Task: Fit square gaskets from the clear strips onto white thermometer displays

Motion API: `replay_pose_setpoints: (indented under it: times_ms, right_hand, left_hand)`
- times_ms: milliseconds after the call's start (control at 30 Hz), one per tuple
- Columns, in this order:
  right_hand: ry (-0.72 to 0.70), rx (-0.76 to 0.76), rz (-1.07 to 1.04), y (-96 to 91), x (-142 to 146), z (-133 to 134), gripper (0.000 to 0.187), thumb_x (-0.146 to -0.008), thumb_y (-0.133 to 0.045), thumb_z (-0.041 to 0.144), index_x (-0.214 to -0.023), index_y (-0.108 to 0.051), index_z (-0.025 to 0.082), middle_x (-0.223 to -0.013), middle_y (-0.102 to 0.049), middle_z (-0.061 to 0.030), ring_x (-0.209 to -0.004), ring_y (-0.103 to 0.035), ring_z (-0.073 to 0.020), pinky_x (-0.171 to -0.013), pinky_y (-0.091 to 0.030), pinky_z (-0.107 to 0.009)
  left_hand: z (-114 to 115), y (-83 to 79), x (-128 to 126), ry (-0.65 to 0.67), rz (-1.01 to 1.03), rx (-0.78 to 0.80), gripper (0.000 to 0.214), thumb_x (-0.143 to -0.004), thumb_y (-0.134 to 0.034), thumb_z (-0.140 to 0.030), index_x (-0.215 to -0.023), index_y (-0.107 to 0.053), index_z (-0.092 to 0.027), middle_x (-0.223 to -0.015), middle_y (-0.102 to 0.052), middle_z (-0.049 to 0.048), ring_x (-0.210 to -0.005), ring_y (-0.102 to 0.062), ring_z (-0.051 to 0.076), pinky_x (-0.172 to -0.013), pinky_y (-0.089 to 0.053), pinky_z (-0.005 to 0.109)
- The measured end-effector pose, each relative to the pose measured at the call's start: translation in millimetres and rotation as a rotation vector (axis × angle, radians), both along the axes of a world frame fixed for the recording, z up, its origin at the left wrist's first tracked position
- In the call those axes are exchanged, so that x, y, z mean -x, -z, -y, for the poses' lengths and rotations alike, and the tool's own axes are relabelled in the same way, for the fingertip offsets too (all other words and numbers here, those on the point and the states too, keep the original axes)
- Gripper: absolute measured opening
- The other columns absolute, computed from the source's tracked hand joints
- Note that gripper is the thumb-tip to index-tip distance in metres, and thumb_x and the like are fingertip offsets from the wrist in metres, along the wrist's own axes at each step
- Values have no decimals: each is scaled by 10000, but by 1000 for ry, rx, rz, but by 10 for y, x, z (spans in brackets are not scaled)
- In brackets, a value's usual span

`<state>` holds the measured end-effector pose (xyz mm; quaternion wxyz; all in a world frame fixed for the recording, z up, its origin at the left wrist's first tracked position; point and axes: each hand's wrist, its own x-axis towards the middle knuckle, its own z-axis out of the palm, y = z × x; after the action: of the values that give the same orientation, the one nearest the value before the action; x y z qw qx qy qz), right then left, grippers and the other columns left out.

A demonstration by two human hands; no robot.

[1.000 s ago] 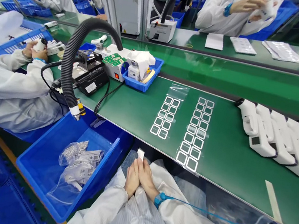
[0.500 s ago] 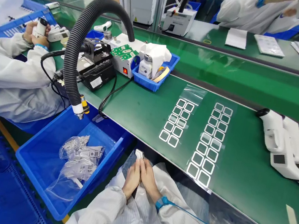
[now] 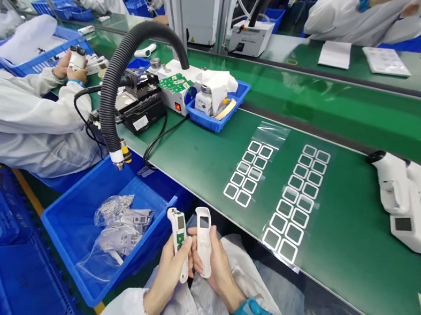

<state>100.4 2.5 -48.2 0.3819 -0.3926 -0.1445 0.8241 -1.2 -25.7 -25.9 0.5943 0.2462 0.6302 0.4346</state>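
Surface: long green belt (image 3: 326,243) crossing the view, a second green bench beyond it. On the belt, two clear film sheets of white-rimmed, rounded-square frames (image 3: 248,172), a row of white plastic handheld devices (image 3: 410,203) cut off by the right edge, a small blue plastic tray (image 3: 216,123), and a black soldering station (image 3: 142,102) under a ribbed black hose (image 3: 117,70). Below the belt's near edge, a blue plastic bin (image 3: 81,200) holds clear bags of pale parts (image 3: 118,228). A co-worker's white sleeve (image 3: 9,116) enters from the left.

Left hand (image 3: 168,280): fingers wrapped around the lower half of a slim white device with an exposed green circuit board (image 3: 180,231). Right hand (image 3: 218,265): fingers curled around a slim white device with a dark window (image 3: 202,237), thumb on its front. Both devices stand tilted, just beside each other, near the belt's edge. Blue wrist strap (image 3: 246,313) on right wrist.

Hidden: the devices' lower ends, behind fingers. Left fingertips partly hidden; their exact placing cannot be told.
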Motion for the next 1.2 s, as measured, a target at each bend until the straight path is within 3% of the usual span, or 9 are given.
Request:
replay_pose_setpoints:
  times_ms: [133, 333, 633, 800, 967, 1100, 1200]
  right_hand:
    - [-49, -32, -1, -262, 9, 77, 785, -837, -335, 821, -1058, -650, 137, -370, -456, 52, -288, -397, -112, -318, -306, -225]
    - [-12, -73, 76, -398, 30, 128, 867, -815, -339, 840, -1132, -611, 80, -332, -515, 10, -269, -469, -168, -326, -367, -268]
    - [7, -70, 99, -621, 21, 190, 651, -904, -414, 691, -1207, -544, 129, -349, -530, 26, -275, -447, -151, -336, -362, -238]
    - [13, -98, 118, -600, 17, 207, 614, -875, -557, 569, -1336, -420, 187, -376, -511, 80, -284, -431, -143, -340, -382, -230]
    - [5, -157, 127, -668, 7, 203, 553, -910, -522, 538, -1334, -406, 202, -423, -540, 62, -315, -435, -135, -323, -334, -207]
    - [-33, -169, 202, -798, 32, 165, 481, -913, -530, 538, -1254, -470, 205, -425, -545, 52, -302, -406, -120, -313, -320, -200]
    - [-59, -155, 254, -843, 92, 119, 513, -894, -557, 556, -1264, -469, 212, -405, -523, 68, -282, -387, -112, -294, -314, -192]
  left_hand:
    - [40, -229, 42, -3, -116, -81, 481, -723, -781, -533, -885, -506, -173, -614, -536, -47, -425, -510, 99, -402, -431, 203]
    - [1, -353, -44, 66, -117, -66, 485, -794, -704, -524, -1057, -531, -155, -583, -547, -41, -356, -507, 120, -337, -345, 205]
    - [-49, -464, -11, 25, -153, -91, 340, -703, -810, -343, -915, -600, -181, -635, -534, -43, -437, -503, 96, -439, -401, 205]
    - [-34, -460, -22, -19, -69, -80, 343, -698, -821, -357, -886, -589, -189, -622, -525, -47, -429, -505, 98, -429, -403, 201]
    - [-12, -486, 42, -53, 23, -123, 390, -763, -776, -429, -995, -588, -178, -572, -533, -48, -400, -494, 101, -388, -412, 190]
    - [-24, -523, 132, -136, 283, -186, 562, -833, -665, -562, -1219, -497, -190, -649, -600, -22, -331, -460, 90, -306, -397, 185]
    - [-42, -535, 196, -185, 443, -180, 626, -885, -503, -663, -1246, -493, -152, -602, -593, -8, -288, -449, 97, -273, -384, 181]
